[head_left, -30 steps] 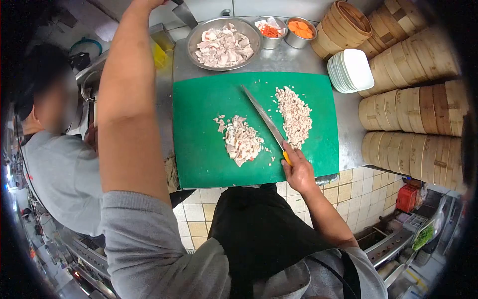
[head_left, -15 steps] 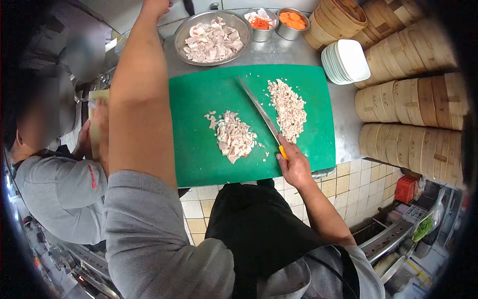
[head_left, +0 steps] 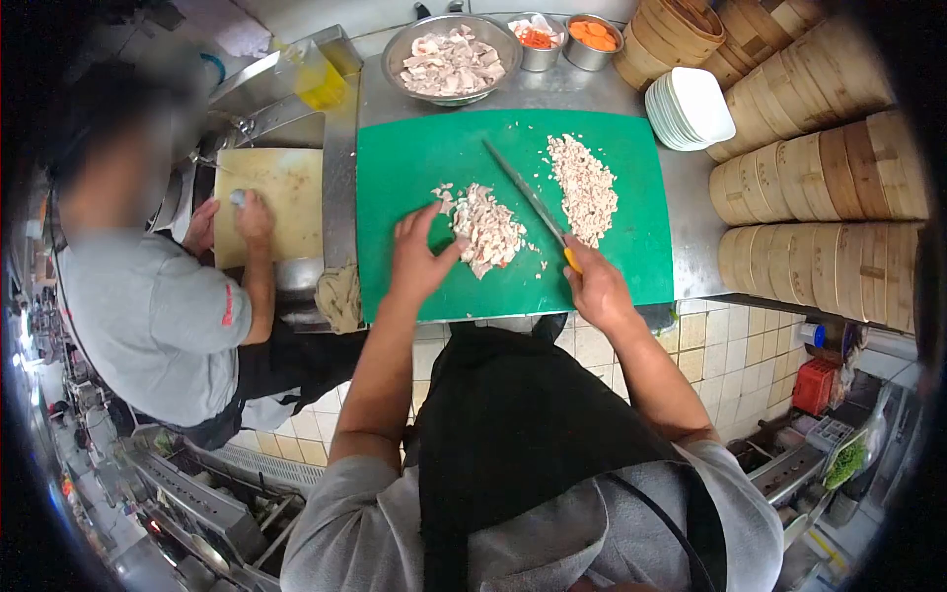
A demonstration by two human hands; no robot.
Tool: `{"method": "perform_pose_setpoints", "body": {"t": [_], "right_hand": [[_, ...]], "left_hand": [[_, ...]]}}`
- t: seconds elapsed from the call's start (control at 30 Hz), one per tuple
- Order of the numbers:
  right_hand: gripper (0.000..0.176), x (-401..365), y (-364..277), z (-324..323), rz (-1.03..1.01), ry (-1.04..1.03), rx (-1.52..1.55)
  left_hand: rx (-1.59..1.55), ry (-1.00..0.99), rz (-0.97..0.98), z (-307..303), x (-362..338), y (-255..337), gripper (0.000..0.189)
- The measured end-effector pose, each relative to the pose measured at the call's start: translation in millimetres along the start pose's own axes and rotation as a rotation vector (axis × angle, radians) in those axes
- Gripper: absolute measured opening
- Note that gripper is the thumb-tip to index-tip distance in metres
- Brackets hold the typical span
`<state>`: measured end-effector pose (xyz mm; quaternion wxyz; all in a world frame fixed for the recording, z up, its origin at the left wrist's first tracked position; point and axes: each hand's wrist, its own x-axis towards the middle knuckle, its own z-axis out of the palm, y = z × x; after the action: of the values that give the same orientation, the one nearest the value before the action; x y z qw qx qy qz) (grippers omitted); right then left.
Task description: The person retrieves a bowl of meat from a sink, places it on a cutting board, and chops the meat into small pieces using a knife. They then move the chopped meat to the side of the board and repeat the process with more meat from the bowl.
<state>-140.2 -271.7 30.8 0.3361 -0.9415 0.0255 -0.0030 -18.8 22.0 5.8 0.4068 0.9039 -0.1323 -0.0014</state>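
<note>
My left hand is at the left side of a pile of roughly chopped meat, fingers apart, thumb and fingertips at the pile's edge. My right hand grips the yellow handle of a long knife, whose blade points up and to the left across the green cutting board. Right of the blade lies a second pile, of finely chopped meat. Beyond the board's far edge stands a metal bowl of sliced meat.
Small metal cups hold red and white strips and orange slices. White dishes and bamboo steamers are stacked at the right. At the left a co-worker has both hands at a pale board. A cloth lies beside the green board.
My left arm has come down from the far wall, bringing the hand to the rough pile. My right hand still holds the knife. The whole view has shifted, showing more of the co-worker's board.
</note>
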Motion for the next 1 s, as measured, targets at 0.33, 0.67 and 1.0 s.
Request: {"method": "perform_pose_setpoints", "body": {"t": [0.33,0.67,1.0], "right_hand": [[0.066,-3,-39,-5,-0.082,-0.163,-0.114],[0.065,-8,-44,-5,-0.07,-0.203,-0.12],[0.067,-17,-55,-9,-0.041,-0.25,-0.179]], "left_hand": [[0.005,0.063,0.216,27,-16,28,0.033],[0.03,0.077,0.246,32,-13,29,0.031],[0.051,0.078,0.265,34,-14,28,0.027]]}}
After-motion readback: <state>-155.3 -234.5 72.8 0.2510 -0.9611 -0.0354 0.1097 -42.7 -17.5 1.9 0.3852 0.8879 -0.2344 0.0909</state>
